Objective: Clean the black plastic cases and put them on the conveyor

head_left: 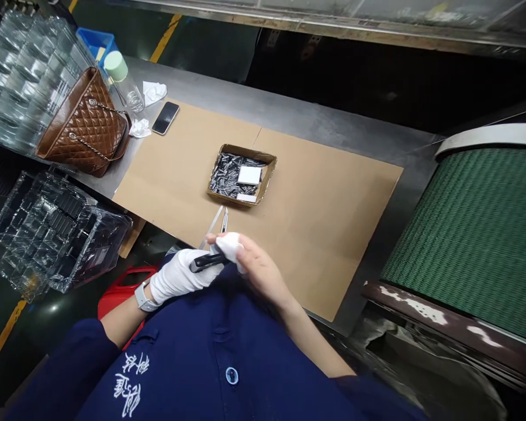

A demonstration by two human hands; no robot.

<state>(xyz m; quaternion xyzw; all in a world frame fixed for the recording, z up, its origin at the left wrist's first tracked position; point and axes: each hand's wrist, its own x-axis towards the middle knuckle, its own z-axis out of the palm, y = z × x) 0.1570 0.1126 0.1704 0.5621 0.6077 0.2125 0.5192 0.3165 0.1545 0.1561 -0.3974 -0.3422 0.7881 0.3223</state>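
My left hand (179, 276), in a white glove, is closed around a long black part (207, 262) whose exact kind I cannot make out. Bare-skinned, my right hand (265, 273) pinches a white cloth (230, 245) against the far end of that part. Both hands are close to my body, at the table's near edge. Just beyond them a slim utility knife (225, 220) lies beside a thin pale strip (213, 223). Farther off, an open cardboard box (267, 181) contains many small dark metallic pieces and a white block (249, 175).
Brown cardboard (315, 216) covers the metal table (307, 117). To the left are a phone (165, 118), crumpled tissues (154, 92), a bottle (129, 88), a quilted brown bag (92, 126) and stacked clear trays (26, 82). A green conveyor belt (473, 234) borders the right.
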